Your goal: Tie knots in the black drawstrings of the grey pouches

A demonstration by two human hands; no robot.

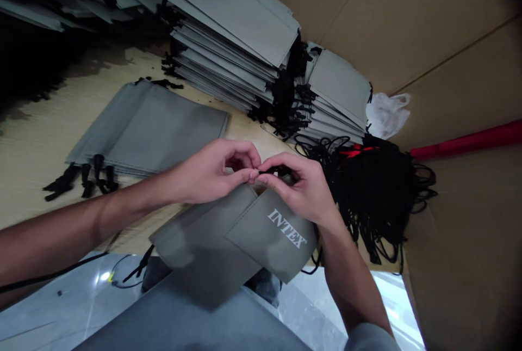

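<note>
Two grey fabric drawstring bags hang over the table's front edge; one, a grey bag [265, 236], carries white INTEX lettering. Above it, my left hand [222, 168] and my right hand [299, 179] meet fingertip to fingertip. Thumb and forefinger of each are pinched on a thin black cord [275, 170] at the bag's top edge. Most of the cord is hidden by the fingers. A small pile of grey bags [163, 122] with black cord ends lies beyond my left forearm.
Tall stacks of grey bags [240, 19] stand at the back, with a shorter stack [340, 84] beside them. A heap of black cords [375, 193] lies right, near a clear plastic bag [387, 114] and a red strip [468, 141]. Brown cardboard [460, 220] walls the right side.
</note>
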